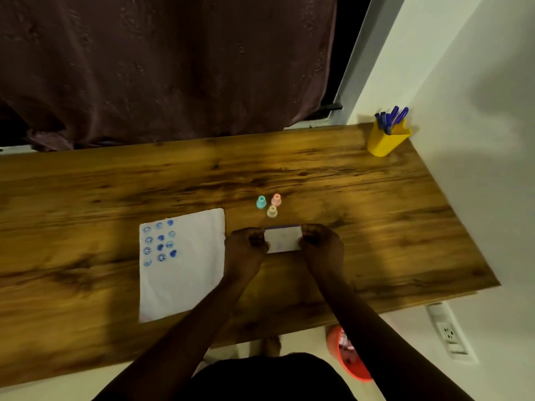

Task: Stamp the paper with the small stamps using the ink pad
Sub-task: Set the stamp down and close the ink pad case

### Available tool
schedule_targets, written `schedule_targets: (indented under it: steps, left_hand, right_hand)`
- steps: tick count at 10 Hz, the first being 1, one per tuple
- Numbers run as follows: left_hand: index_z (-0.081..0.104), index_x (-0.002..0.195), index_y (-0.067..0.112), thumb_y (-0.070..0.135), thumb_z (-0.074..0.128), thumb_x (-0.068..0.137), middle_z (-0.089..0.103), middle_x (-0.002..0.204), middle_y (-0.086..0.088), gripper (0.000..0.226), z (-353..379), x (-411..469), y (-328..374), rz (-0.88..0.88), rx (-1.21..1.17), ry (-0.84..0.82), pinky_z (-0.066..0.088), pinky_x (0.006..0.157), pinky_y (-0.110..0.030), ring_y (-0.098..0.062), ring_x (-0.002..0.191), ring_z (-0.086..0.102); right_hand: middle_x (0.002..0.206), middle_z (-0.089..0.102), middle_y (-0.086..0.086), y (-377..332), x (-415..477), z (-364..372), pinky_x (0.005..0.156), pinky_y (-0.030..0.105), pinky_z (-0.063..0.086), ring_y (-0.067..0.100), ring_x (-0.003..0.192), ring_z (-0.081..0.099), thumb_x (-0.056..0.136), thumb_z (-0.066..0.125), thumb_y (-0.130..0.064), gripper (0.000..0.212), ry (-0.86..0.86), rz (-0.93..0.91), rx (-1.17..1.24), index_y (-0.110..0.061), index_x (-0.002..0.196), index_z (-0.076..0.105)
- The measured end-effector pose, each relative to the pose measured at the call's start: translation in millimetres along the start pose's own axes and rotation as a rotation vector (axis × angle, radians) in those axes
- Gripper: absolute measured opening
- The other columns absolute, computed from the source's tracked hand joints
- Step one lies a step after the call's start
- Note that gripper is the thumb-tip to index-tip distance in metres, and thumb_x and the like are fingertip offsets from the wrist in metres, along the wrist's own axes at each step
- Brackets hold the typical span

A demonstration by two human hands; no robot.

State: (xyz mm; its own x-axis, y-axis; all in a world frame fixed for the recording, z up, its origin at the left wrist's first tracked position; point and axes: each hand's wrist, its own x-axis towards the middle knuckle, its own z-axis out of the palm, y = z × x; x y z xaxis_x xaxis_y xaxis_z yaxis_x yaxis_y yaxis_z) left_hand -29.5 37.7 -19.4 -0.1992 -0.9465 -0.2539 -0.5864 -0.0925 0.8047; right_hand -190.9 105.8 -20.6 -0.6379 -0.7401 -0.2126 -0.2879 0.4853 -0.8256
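Note:
A white sheet of paper point(185, 273) lies on the wooden table, left of centre, with several blue stamp prints in its upper left part. Three small stamps stand upright behind my hands: a teal one point(261, 202), a pink one point(276, 200) and a cream one point(272, 211). The ink pad point(283, 240), a small white rectangular case with a blue strip along its far edge, sits between my hands. My left hand point(247, 246) grips its left end and my right hand point(320, 241) grips its right end. Whether the lid is open is unclear.
A yellow holder point(386, 140) with several blue pens stands at the table's far right corner. A dark curtain point(162, 68) hangs behind the table. A wall with a socket point(448, 332) is on the right. An orange bin point(348, 355) sits on the floor below.

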Motion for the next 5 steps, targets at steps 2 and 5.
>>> schedule_targets:
  steps: [2,5]
  left_hand:
    - [0.074,0.112,0.011,0.016,0.079,0.091,0.077,0.118,-0.007,0.022,6.9,5.0,-0.5,-0.049,0.014,-0.005,0.044,0.093,-0.024,-0.023,0.108,0.071]
    - [0.074,0.115,0.01,0.014,0.079,0.09,0.077,0.12,-0.007,0.026,4.5,4.8,3.8,-0.005,0.04,-0.009,0.045,0.093,-0.023,-0.024,0.11,0.072]
  right_hand:
    - [0.114,0.078,0.0,8.3,9.5,2.2,0.083,0.023,0.054,0.017,0.105,0.073,0.089,0.072,-0.008,0.027,-0.027,-0.003,-0.016,-0.022,0.112,0.076]
    - [0.117,0.076,0.004,7.4,7.3,0.6,0.077,0.011,0.043,0.021,0.108,0.071,0.092,0.071,-0.011,0.025,-0.011,-0.031,-0.066,-0.016,0.117,0.074]
